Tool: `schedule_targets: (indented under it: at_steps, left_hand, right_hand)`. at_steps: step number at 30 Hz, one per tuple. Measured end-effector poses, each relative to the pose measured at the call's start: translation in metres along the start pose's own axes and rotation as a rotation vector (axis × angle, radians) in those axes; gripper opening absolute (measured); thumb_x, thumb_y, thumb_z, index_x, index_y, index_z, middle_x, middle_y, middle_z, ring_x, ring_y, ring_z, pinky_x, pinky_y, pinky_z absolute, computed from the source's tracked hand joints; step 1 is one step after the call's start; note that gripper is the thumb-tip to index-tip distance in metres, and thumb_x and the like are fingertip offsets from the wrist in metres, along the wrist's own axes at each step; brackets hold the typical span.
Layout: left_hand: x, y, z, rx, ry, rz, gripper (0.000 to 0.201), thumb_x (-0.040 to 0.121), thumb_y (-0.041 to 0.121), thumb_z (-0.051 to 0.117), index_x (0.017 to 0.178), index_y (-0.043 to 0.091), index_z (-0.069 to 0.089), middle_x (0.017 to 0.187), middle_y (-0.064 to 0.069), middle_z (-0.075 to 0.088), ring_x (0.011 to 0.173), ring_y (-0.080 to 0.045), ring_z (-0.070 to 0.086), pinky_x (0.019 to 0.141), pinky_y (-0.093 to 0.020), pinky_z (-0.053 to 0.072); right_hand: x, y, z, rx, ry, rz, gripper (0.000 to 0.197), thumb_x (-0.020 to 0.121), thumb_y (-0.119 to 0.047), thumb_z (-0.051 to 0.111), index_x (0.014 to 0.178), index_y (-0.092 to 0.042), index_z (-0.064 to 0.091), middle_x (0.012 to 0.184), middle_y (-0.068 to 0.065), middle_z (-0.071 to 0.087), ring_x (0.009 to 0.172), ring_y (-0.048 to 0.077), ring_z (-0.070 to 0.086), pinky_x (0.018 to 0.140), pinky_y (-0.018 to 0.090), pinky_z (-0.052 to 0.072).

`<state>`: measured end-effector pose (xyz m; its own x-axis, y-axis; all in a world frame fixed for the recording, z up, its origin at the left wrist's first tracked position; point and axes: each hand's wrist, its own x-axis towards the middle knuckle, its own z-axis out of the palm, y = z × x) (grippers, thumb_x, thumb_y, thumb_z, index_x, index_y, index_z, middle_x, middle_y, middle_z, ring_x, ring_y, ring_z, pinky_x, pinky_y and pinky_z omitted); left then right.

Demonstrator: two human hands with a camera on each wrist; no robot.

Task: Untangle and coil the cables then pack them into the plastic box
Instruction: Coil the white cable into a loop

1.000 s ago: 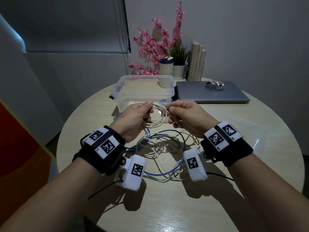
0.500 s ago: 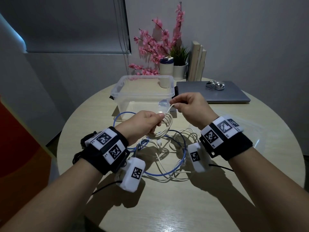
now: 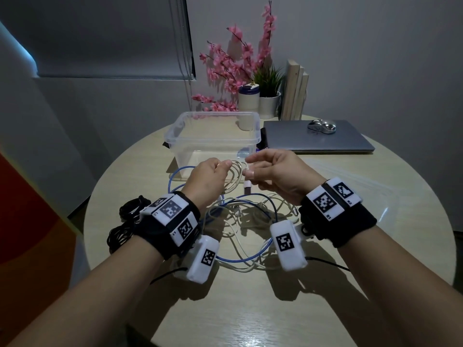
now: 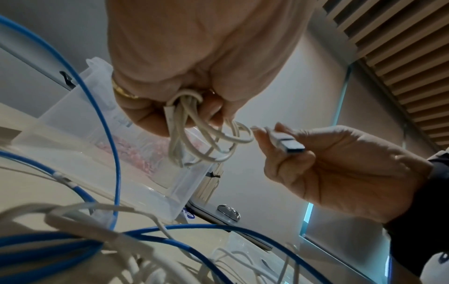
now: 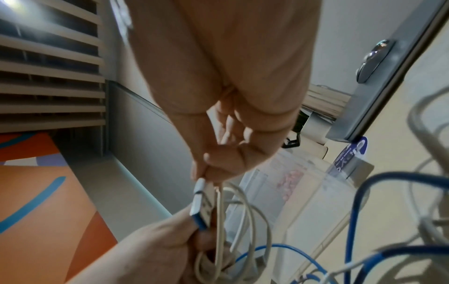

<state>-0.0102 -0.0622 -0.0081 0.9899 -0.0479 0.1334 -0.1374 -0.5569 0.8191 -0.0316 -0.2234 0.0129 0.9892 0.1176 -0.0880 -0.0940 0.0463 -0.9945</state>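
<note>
My left hand (image 3: 221, 170) grips a small coil of white cable (image 3: 235, 172) above the table, just in front of the clear plastic box (image 3: 175, 132). My right hand (image 3: 251, 169) is close beside it and pinches that cable's free end just behind the USB plug (image 3: 247, 189), which hangs down. In the left wrist view the coil (image 4: 194, 134) hangs from my left hand (image 4: 192, 107), and the plug (image 4: 287, 143) lies across my right fingers (image 4: 279, 163). Below both hands a tangle of blue and white cables (image 3: 248, 226) lies on the table. The box holds no cable.
A coiled black cable (image 3: 125, 221) lies at the table's left edge. A closed laptop (image 3: 318, 141) with a mouse (image 3: 322, 126) is behind on the right. The clear lid (image 3: 363, 196) lies on the right. Flowers, a cup, a plant and books stand at the back.
My right hand, which had drawn the white cable's end up and to the right, has come back against my left hand. The left hand has risen a little with the coil.
</note>
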Motion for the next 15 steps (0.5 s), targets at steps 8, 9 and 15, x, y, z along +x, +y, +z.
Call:
schedule_targets:
  at_steps: [8,9,15]
  left_hand:
    - [-0.002,0.000,0.009,-0.268,-0.093,-0.032,0.037,0.082,0.056,0.037,0.070,0.023,0.048,0.068,0.003,0.047,0.067,-0.019,0.043,0.072,-0.043,0.041]
    - [-0.003,0.001,0.009,-0.296,-0.106,-0.036,0.038,0.085,0.055,0.036,0.070,0.022,0.047,0.065,0.003,0.044,0.063,-0.017,0.039,0.068,-0.039,0.036]
    - [-0.004,0.003,0.009,-0.541,-0.151,-0.061,0.037,0.104,0.033,0.031,0.074,0.017,0.044,0.058,0.006,0.039,0.056,-0.012,0.032,0.060,-0.031,0.028]
  right_hand:
    - [0.003,0.004,0.007,0.028,0.134,-0.131,0.028,0.077,0.013,0.067,0.095,-0.002,0.052,0.068,0.014,0.055,0.063,0.027,0.064,0.063,0.033,0.060]
    - [0.004,0.005,0.007,-0.018,0.156,-0.155,0.028,0.076,0.012,0.069,0.093,-0.003,0.052,0.068,0.015,0.056,0.064,0.028,0.065,0.062,0.034,0.060]
    - [0.010,0.011,0.006,-0.300,0.274,-0.271,0.030,0.067,-0.006,0.083,0.081,-0.015,0.058,0.066,0.004,0.058,0.059,0.011,0.055,0.059,0.026,0.049]
